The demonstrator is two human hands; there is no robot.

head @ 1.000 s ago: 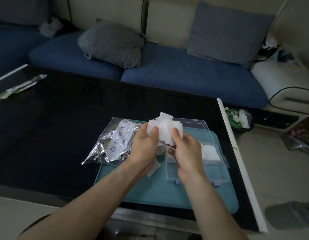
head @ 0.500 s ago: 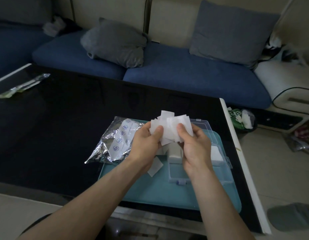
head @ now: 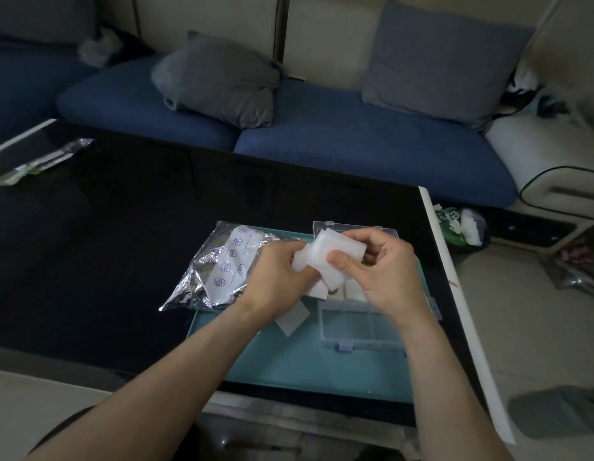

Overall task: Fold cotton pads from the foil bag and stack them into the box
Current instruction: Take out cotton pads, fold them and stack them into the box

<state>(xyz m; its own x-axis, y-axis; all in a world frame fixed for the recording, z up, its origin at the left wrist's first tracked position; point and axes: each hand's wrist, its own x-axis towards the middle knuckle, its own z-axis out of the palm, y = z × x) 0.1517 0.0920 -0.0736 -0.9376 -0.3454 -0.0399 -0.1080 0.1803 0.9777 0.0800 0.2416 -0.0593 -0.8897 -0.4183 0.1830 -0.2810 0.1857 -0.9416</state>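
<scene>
Head view, looking down: a blue sofa (head: 355, 141) with grey cushions (head: 219, 78) runs behind the black glass table (head: 89, 244) where I sit. On the table lies a teal tray (head: 289, 371), and on it the clear plastic box (head: 359, 331), lid open toward the sofa, with white pads showing in its far compartments. The crumpled foil bag (head: 216, 267) rests at the tray's left far corner, partly over the tabletop. My left hand (head: 275, 277) and my right hand (head: 385, 271) meet just above the box, both pinching a bunch of white cotton pads (head: 329, 252); my right thumb presses on the front of the bunch, my left fingers curl round its lower left edge. One loose pad (head: 292, 317) lies flat on the tray, between my left wrist and the box.
</scene>
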